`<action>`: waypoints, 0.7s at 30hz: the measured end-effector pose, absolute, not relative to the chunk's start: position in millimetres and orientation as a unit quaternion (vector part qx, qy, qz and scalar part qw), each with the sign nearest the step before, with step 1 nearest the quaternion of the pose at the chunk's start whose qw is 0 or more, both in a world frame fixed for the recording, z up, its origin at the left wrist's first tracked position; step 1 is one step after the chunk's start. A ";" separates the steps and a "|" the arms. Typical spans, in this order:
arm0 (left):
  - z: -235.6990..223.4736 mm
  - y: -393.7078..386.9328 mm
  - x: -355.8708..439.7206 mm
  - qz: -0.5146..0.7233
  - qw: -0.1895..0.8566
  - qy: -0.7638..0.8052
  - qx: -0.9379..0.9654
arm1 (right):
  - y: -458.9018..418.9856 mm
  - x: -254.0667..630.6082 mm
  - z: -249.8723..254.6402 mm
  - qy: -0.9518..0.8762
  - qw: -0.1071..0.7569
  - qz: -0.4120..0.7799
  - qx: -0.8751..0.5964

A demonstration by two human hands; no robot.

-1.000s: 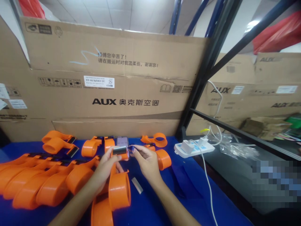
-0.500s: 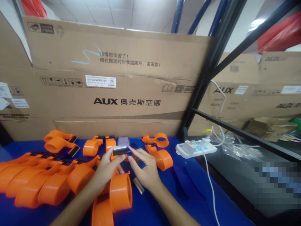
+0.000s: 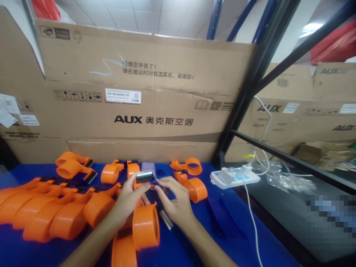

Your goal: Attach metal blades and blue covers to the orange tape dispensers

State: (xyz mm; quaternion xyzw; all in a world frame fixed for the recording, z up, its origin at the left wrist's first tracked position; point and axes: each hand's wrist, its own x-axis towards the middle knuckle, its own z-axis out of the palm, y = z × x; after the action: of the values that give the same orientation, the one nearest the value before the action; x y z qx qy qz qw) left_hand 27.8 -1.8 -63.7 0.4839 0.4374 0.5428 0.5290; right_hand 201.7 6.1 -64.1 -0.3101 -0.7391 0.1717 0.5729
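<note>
My left hand (image 3: 129, 200) is closed around the head of an orange tape dispenser; how much of its body lies behind the fingers I cannot tell. Across the head runs a shiny metal plate (image 3: 144, 177). At the plate's right end sits a small dark-blue part (image 3: 153, 180), pinched between the thumb and fingertips of my right hand (image 3: 179, 200). Just below the hands, an orange dispenser ring (image 3: 146, 227) stands over another orange ring (image 3: 124, 252). A loose metal strip (image 3: 166, 219) lies on the blue table by my right wrist.
Several orange dispensers (image 3: 68, 222) line the left side; more (image 3: 196, 190) lie at the back. A phone-like device (image 3: 148, 167) is behind my hands. On the right are dark-blue strips (image 3: 225, 218), a white power strip (image 3: 235, 176) with a cable, and a black rack post (image 3: 244, 92).
The view has shifted slightly, so everything sits a little further right. My right fingertips have moved slightly down at the blue part's end; both hands keep their hold.
</note>
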 end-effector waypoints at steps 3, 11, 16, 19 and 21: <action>-64.5 -2.1 28.9 0.547 0.535 0.428 0.481 | 6.0 203.6 -66.2 -0.747 0.577 0.150 -0.293; -64.1 -1.6 30.5 0.536 0.557 0.424 0.472 | 5.5 208.4 -69.3 -0.784 0.555 0.045 -0.273; -58.0 -6.9 33.1 0.549 0.573 0.381 0.474 | 3.1 207.9 -62.3 -0.745 0.577 0.134 -0.306; -55.9 -11.6 35.2 0.513 0.625 0.362 0.464 | 5.4 208.6 -58.3 -0.699 0.584 0.232 -0.341; -55.6 -13.3 35.7 0.490 0.653 0.350 0.458 | 7.7 209.9 -56.1 -0.687 0.563 0.322 -0.328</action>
State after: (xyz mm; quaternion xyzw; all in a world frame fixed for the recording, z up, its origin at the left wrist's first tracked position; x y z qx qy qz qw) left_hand 35.7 -13.3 -55.6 0.4583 0.3504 0.4903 0.6533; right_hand 209.9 7.7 -56.1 -0.3276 -0.6872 0.3219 0.5629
